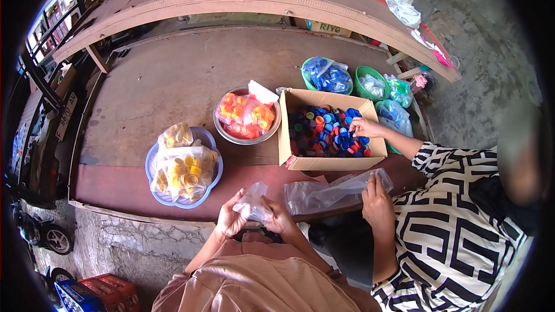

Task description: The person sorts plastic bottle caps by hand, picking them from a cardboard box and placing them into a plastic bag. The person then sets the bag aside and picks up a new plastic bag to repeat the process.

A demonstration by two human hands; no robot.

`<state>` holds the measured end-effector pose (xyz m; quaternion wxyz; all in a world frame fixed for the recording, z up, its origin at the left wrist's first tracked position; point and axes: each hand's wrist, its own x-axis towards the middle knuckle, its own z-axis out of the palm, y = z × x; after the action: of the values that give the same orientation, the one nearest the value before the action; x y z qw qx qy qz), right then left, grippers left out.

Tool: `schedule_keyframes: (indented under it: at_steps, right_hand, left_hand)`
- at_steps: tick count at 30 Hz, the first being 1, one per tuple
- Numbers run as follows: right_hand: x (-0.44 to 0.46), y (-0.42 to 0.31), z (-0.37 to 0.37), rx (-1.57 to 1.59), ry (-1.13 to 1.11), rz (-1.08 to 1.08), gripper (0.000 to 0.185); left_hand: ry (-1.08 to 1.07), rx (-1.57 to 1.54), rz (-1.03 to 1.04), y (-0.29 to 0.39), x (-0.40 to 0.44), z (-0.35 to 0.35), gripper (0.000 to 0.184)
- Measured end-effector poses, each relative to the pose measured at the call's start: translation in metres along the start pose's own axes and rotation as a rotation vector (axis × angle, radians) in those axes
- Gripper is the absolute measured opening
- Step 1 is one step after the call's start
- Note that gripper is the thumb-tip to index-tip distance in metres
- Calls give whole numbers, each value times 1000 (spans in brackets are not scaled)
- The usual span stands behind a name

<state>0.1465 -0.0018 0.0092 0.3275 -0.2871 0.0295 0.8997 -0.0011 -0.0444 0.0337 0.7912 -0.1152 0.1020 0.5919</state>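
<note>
A crumpled clear plastic bag point(254, 203) is held between my two hands, just in front of my body at the table's near edge. My left hand point(230, 218) grips its left side with curled fingers. On the other side, my right hand point(278, 216) is closed on the same bag; some of its fingers are hidden behind the plastic. Left of my hands, a blue basin point(151, 176) holds bags of yellow caps point(186, 173). Farther off, a metal bowl point(226, 137) contains bagged orange caps point(245, 112).
A cardboard box point(332, 163) of mixed bottle caps point(326, 127) stands at the right, with a co-worker's hand point(369, 128) in it. The co-worker's other hand point(378, 203) touches a flat clear plastic sheet or bag point(312, 197). Green baskets point(363, 74) with bagged items stand behind.
</note>
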Motion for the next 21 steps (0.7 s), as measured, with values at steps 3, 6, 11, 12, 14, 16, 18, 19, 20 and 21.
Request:
schedule_keyframes:
  at_steps: [3,6,11,12,14,16,18,19,20,21]
  right_hand:
    - [27,-16,-52,89,-451,-132,29]
    - [6,-21,-12,220,-590,-202,26]
    - [-12,-33,16,-199,-287,-206,31]
    - [-15,-35,19,-273,-296,-169,35]
    - [-20,-40,26,-420,-312,-97,44]
    - [-20,-46,35,-517,-321,-137,53]
    - [-18,-56,39,-571,-412,-180,56]
    - [-22,-64,46,-619,-452,-160,61]
    - [-18,-67,47,-807,-446,-298,62]
    - [-13,-70,47,-992,-433,-439,63]
  left_hand:
    - [-21,276,-67,-2,-2,3,37]
    - [-140,615,-117,-19,-2,6,56]
    - [-12,1033,209,-13,9,-1,48]
    - [-9,1226,380,-10,11,-6,46]
    - [-5,1598,741,-4,16,-13,41]
    - [31,1614,663,1,12,11,30]
    - [3,1534,577,7,15,17,24]
    - [17,1443,640,5,16,29,18]
    - [-14,1453,763,11,25,13,15]
    - [-11,1345,749,13,27,12,15]
